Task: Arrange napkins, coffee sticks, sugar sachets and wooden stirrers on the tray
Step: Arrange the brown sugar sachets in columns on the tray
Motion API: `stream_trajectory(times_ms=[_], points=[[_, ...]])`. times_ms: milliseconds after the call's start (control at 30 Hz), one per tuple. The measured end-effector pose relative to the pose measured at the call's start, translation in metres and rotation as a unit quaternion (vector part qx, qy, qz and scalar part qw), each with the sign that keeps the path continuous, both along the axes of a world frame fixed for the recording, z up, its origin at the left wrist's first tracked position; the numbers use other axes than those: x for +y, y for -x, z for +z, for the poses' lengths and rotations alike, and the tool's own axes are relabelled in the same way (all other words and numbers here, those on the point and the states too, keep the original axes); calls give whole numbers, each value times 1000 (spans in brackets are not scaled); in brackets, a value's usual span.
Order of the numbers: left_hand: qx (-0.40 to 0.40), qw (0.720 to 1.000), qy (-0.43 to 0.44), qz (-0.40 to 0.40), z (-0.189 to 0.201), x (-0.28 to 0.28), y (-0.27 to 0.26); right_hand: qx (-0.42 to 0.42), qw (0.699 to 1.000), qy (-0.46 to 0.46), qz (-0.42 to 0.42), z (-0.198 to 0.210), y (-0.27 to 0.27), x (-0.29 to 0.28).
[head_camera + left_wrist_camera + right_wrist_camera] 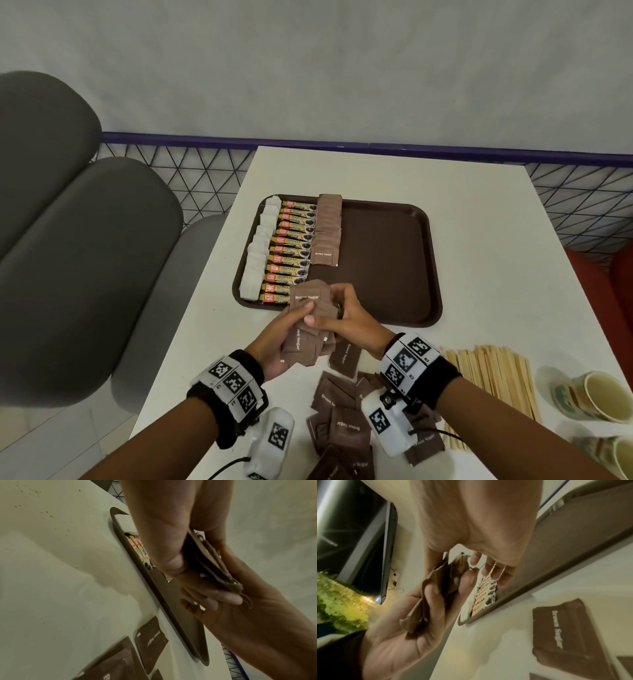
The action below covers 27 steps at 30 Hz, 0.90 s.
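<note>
A brown tray [387, 260] lies on the white table. Along its left side run a column of white napkins [258, 253], a column of coffee sticks [291, 250] and a shorter column of brown sugar sachets [327, 229]. Just in front of the tray's near edge both hands hold a bunch of brown sugar sachets [310, 325]. My left hand [284, 332] grips the bunch from below and the left. My right hand [346, 315] pinches sachets at the bunch's top. The bunch [436, 588] also shows fanned in the right wrist view, and edge-on [211, 563] in the left wrist view.
Loose brown sugar sachets [342, 421] lie scattered on the table near me. A pile of wooden stirrers [493, 377] lies at the right, with paper cups [589, 394] beyond it. Grey seat cushions [75, 240] stand to the left; a wire railing [205, 174] runs behind the table.
</note>
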<state>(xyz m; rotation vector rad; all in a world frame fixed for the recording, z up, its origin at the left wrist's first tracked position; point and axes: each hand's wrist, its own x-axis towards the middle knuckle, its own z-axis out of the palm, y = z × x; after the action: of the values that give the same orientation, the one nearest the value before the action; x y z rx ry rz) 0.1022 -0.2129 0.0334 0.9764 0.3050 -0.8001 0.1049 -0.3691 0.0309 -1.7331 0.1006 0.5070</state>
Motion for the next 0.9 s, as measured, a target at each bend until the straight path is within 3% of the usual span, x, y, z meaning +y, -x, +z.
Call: stream_trajectory(times_ms=[67, 433, 733, 900], points=[[-11, 1000, 3, 19, 0, 3, -2, 4, 998, -62, -8, 2, 1, -1], [-24, 998, 31, 50, 2, 12, -7, -21, 995, -92, -41, -3, -12, 8], [-12, 995, -1, 98, -13, 17, -21, -38, 981, -106, -159, -11, -44, 9], [-5, 992, -6, 124, -18, 31, -26, -18, 969, -3, -246, -28, -84, -11]])
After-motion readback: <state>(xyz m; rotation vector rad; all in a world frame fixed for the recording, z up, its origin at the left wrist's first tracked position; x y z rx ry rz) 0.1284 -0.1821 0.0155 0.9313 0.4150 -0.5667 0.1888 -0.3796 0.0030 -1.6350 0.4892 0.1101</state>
